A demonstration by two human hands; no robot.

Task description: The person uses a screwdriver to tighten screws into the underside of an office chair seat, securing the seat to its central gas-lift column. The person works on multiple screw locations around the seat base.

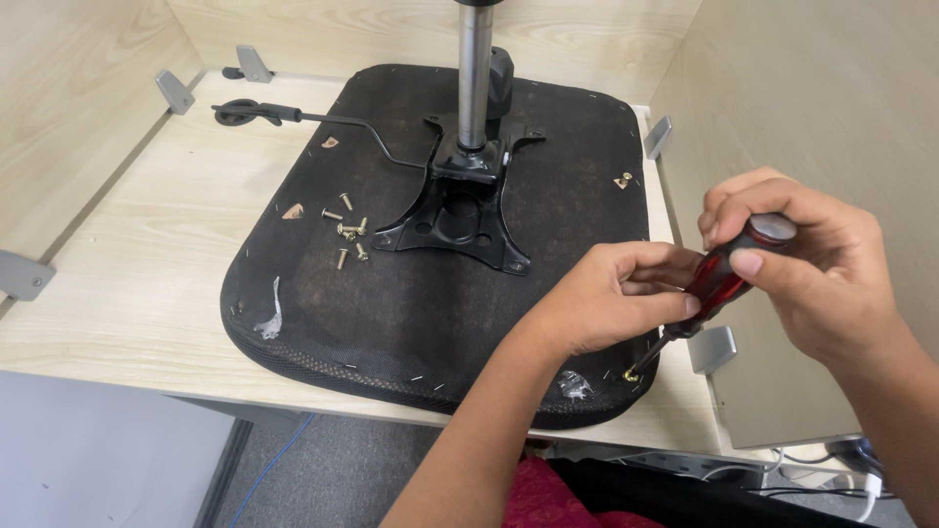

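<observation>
Slanting from upper right down to lower left, the red-handled screwdriver (712,286) ran its long axis toward a brass screw (631,374) at the near right corner of the upturned black seat pad (323,313). The right hand (812,269) clenched the handle's cap; the left hand (611,293) pinched the handle lower down. Farther left lay loose screws (348,233) beside the black mounting plate (460,220) and its upright metal column (474,73). A grey bracket (712,349) stood just right of the tip.

A pale wooden desk (117,284) stands boxed in by matching wooden panels (59,108) at the back and both sides, joined with grey metal brackets (22,275). Below, grey floor (323,479) shows, crossed by a blue cable (277,458).
</observation>
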